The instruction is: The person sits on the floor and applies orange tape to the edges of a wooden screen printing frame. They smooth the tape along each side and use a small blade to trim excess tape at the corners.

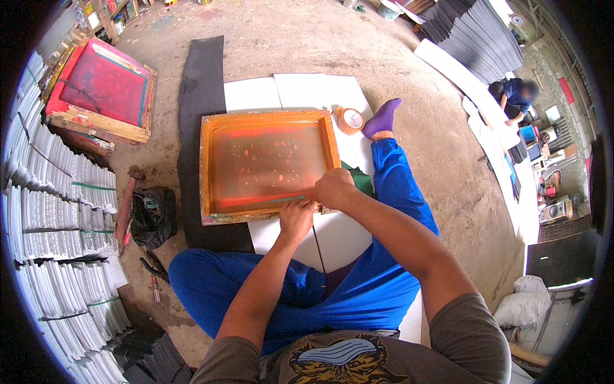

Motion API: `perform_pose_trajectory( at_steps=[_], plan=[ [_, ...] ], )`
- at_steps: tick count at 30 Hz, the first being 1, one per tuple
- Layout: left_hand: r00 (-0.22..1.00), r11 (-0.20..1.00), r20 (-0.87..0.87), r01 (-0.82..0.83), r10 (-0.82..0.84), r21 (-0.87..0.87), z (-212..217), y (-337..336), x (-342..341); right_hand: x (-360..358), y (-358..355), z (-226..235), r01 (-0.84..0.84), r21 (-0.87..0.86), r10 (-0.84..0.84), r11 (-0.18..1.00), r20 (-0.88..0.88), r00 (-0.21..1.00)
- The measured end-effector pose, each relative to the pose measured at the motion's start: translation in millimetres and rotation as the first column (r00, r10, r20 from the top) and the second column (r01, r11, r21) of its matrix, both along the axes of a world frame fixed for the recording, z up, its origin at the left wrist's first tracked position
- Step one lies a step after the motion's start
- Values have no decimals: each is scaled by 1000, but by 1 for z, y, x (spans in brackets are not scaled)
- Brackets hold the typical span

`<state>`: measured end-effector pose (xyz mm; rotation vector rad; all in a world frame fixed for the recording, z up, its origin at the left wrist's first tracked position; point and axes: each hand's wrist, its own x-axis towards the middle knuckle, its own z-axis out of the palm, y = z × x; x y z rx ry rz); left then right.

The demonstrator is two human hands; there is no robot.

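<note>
A wooden screen-printing frame (206, 168) with a translucent mesh lies flat in front of me, on white sheets. Small pale shapes dot its mesh, and red-orange smears run along the inner edges. At the near right corner, my right hand (335, 189) is closed in a fist over the rim; what it grips is hidden. Just left of it, my left hand (297, 220) has its fingers bunched together at the near rim, and what they hold cannot be made out. A roll of brown tape (350, 120) rests beyond the frame's right side. Green cloth (360, 181) pokes out beside my right hand.
White sheets (252, 93) and a black mat (199, 83) lie under the frame. Left are a red-stained screen (105, 86), a black bag (153, 216), pliers (153, 265) and stacked white sheets (54, 214). A person (513, 99) works far right.
</note>
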<state>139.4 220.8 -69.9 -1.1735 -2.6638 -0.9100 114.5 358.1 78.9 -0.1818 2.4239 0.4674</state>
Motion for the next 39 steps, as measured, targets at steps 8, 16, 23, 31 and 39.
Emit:
perform_pose_trajectory(
  at_steps=[8,16,23,31,39],
  plan=[
    [1000,1000,2,8,-8,-13,1,-3,0,3,-1,-6,-86,-10,86,996,-38,996],
    [1000,1000,8,23,-23,-18,3,-2,0,-1,3,-22,-191,-3,191,982,-80,978],
    [1000,999,-28,2,-1,48,-3,-1,0,-10,9,-23,-183,-38,176,982,-146,974],
    [999,997,-41,-3,6,73,-2,-1,1,-24,8,-29,-188,-61,177,980,-153,972],
    [1000,997,-28,-4,6,73,-4,-1,1,-31,6,-17,-169,-78,163,983,-70,984]
  ],
)
